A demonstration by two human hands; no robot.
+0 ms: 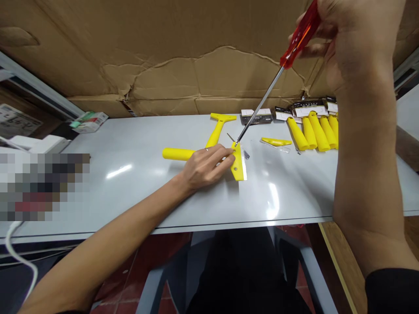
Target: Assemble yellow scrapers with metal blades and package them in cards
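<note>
A person's left hand [206, 168] presses a yellow scraper [238, 162] flat near the middle of a pale grey desk [131, 192], fingers spread over the neck where handle meets head, while the right hand [343, 35], raised high toward the far right corner, is closed around the red handle of a long screwdriver [262, 102]. The steel shaft slants down to the far end of the scraper's head, its tip resting at or on a screw there; whether the tip is truly seated in the slot is too small to tell. The left hand is not wrapped around anything, only bearing down with its fingertips just beside the tip. That closeness looks like the main hazard: held at such a slant, the tip could skid off the screw and catch those fingers or gouge the plastic. The smooth, glossy top may also let the scraper swivel under the turning force. A bare metal edge shows along the near side of the head, close to the palm. Small loose parts [246, 153] lie just right of the head and could be knocked away toward the desk's edge. A second scraper [220, 126] lies behind, and a row of yellow handles [314, 133] with packaged cards [257, 115] sits along the far edge against a cardboard sheet [163, 56].
</note>
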